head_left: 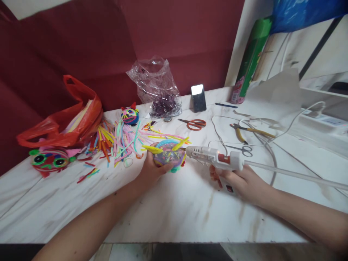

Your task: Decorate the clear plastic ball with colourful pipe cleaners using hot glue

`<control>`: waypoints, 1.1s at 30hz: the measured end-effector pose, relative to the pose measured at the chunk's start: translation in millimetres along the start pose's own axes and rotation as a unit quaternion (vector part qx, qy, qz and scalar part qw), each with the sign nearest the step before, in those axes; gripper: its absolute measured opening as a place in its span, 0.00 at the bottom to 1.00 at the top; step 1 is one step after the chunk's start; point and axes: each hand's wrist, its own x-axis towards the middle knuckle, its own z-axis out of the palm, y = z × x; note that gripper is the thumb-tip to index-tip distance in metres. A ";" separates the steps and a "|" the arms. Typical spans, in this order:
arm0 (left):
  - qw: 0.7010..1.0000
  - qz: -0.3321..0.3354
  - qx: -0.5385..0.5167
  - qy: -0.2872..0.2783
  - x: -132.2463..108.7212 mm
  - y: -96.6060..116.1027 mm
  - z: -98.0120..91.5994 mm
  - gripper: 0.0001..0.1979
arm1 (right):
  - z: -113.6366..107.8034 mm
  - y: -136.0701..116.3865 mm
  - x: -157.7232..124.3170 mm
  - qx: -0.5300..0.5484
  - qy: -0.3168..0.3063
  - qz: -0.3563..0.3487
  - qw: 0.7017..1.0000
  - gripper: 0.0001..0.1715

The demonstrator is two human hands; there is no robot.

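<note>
In my left hand (152,167) is a round craft piece (169,154) with a clear middle, colourful pipe-cleaner edging and two yellow fuzzy strips standing off its top. My fingers wrap its left side and the thumb lies across its lower front. My right hand (236,179) grips the handle of a white hot glue gun (208,155). The gun's nozzle points left, close to the piece's right yellow strip; whether it touches I cannot tell. A long glue stick (293,173) sticks out of the gun's back. Blurring hides details inside the clear middle.
Pipe cleaners (125,139) lie left of centre, near a red plastic bag (81,119) and two face-shaped crafts (50,161). Behind are a clear bag (159,90), a phone (198,98) and orange scissors (194,124). Pliers (248,129), small scissors (241,148) and cables lie right; a green spray can (251,61) stands behind.
</note>
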 end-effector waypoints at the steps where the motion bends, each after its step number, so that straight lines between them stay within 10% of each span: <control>1: 1.000 0.001 -0.004 -0.001 -0.2 0.7 0.3 0.44 | 0.3 -0.1 0.3 0.000 0.004 0.000 1.000 0.16; 33: 1.000 0.004 0.015 0.007 -0.8 1.1 0.4 0.43 | -0.6 -11.3 -2.3 0.001 -0.016 0.005 1.000 0.17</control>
